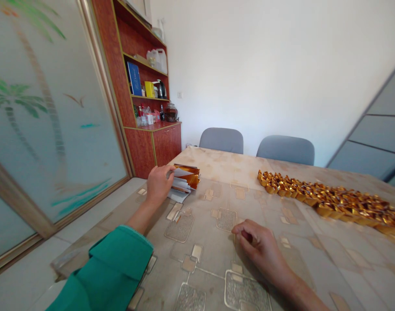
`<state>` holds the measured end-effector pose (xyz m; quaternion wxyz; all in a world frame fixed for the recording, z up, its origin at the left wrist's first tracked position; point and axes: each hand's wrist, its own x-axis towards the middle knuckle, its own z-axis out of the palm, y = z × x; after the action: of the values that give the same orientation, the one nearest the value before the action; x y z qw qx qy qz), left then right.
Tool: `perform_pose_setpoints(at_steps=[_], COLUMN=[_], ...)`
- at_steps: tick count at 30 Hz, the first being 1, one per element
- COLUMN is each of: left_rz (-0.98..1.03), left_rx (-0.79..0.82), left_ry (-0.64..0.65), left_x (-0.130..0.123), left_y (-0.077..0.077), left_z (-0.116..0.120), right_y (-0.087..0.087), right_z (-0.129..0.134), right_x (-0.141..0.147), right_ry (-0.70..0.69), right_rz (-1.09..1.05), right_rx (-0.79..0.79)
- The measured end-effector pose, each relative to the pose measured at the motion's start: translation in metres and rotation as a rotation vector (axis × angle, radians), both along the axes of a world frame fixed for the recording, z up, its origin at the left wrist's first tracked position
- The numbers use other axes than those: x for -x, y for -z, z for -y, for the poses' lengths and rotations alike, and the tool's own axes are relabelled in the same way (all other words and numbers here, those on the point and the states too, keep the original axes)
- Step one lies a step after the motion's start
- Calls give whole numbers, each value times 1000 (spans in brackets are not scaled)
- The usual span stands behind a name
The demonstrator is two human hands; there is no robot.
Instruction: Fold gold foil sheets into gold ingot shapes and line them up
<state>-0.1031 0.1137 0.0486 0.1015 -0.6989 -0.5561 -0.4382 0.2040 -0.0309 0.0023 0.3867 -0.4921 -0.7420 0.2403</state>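
Observation:
My left hand (pixel 158 183) rests at the near-left part of the table and grips the edge of a stack of gold-backed foil paper sheets (pixel 186 179), whose white sides show at the bottom. My right hand (pixel 254 244) lies on the patterned tablecloth (pixel 197 242) with its fingers curled and nothing in them. A long, dense band of folded gold paper ingots (pixel 327 198) runs across the right side of the table, well beyond my right hand. A green sleeve (pixel 109 270) covers my left forearm.
Two grey chairs (pixel 249 144) stand beyond the far table edge. A red wooden shelf cabinet (pixel 148 129) with bottles and a kettle stands at the far left. A frosted glass door (pixel 51 121) runs along the left.

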Motion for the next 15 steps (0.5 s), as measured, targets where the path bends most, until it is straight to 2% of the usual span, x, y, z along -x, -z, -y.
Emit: perform_pose_setpoints(at_steps=[3,7,10,12,15], left_rz=[45,25,-22,-58,-90], left_rx=[-118,-205,-337,-384,-393], left_ry=[105,342,645,789,924], left_x=[-13,-38,-58,-69,-82], left_y=[-4,-6,-2,5,15], left_z=[8,28,45,53,63], right_y=[5,1,-12,-22,-28], right_z=[-2,-5,-5,-5,-5], right_x=[0,-3,-10,-15,-22], right_ry=[69,138,140,96,32], right_rz=[-177,-568,-849,-910,-861], right_rx=[88,267,419,488,528])
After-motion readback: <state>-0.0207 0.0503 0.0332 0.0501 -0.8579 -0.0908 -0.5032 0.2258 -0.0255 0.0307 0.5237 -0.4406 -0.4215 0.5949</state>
